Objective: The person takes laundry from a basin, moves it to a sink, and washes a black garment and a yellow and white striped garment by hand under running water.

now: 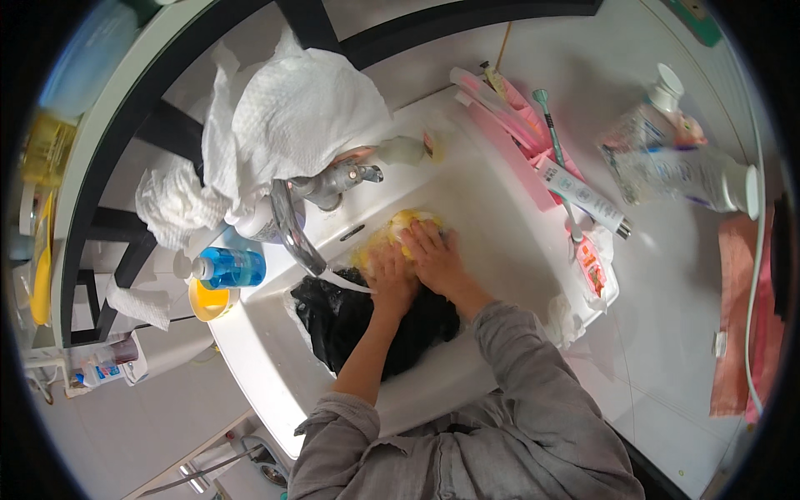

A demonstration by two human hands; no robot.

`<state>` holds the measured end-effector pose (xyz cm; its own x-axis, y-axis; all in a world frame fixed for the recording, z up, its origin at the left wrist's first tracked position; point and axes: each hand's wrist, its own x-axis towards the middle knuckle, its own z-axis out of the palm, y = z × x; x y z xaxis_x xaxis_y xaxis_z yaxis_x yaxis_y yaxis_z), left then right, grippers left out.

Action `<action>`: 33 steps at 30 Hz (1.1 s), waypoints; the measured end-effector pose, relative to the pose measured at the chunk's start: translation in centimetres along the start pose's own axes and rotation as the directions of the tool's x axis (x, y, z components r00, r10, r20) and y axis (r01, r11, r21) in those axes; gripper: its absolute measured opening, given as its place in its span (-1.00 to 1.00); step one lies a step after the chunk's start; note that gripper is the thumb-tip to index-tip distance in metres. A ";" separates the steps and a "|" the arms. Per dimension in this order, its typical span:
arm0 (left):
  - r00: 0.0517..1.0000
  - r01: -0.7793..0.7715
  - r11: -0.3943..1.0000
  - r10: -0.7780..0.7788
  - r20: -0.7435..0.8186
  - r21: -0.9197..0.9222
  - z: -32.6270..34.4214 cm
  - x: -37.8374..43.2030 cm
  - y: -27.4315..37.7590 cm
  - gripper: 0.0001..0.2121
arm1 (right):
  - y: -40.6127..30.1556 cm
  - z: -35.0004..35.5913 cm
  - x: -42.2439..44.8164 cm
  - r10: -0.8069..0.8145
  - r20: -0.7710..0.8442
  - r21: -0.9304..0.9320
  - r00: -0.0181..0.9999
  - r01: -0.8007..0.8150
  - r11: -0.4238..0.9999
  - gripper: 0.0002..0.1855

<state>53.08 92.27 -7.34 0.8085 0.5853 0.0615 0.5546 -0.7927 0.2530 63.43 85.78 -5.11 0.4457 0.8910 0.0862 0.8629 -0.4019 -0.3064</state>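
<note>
A wet yellow-and-white cloth item (pixel 409 222) with suds lies toward the back of a white washbasin (pixel 512 250). Both my hands press on it with bent fingers; my left hand (pixel 392 275) is at its near left part and my right hand (pixel 434 253) at its right part. Whether the fingers grip the material cannot be made out. Black wet fabric (pixel 400 337) fills the basin's lower part, beneath my wrists. Water runs from the chrome faucet spout (pixel 297 240) beside my left hand.
Left of the faucet stand a blue liquid bottle (pixel 240 269) and a yellow cup (pixel 209 301). White paper towels (pixel 306 119) hang behind the faucet. On the right rim are a pink organizer (pixel 506 150), a toothbrush (pixel 549 125) and a white tube (pixel 581 194). Pump bottles (pixel 694 175) stand farther right.
</note>
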 end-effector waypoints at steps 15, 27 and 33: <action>0.689 0.253 0.223 -0.725 0.014 -0.942 -2.4 -0.6 0.3 -0.79 | 4.6 -2.9 0.0 0.548 0.260 0.515 0.795 -0.594 0.618 -0.73; 0.852 0.453 0.200 -0.384 0.356 -0.869 -6.7 1.5 -3.6 -0.69 | -0.3 -10.0 0.2 0.128 0.032 0.790 0.991 -0.104 0.604 -0.61; 0.991 0.087 0.979 -0.104 -0.082 -0.186 -4.5 -1.1 2.3 -0.41 | 1.7 -5.6 -0.7 0.100 -0.006 0.145 0.995 -0.098 0.985 -0.47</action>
<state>52.61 90.55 -2.48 0.7276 0.6764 0.1143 0.5765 -0.6932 0.4325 65.91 83.33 -0.38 0.5313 0.8450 0.0613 0.7714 -0.4526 -0.4473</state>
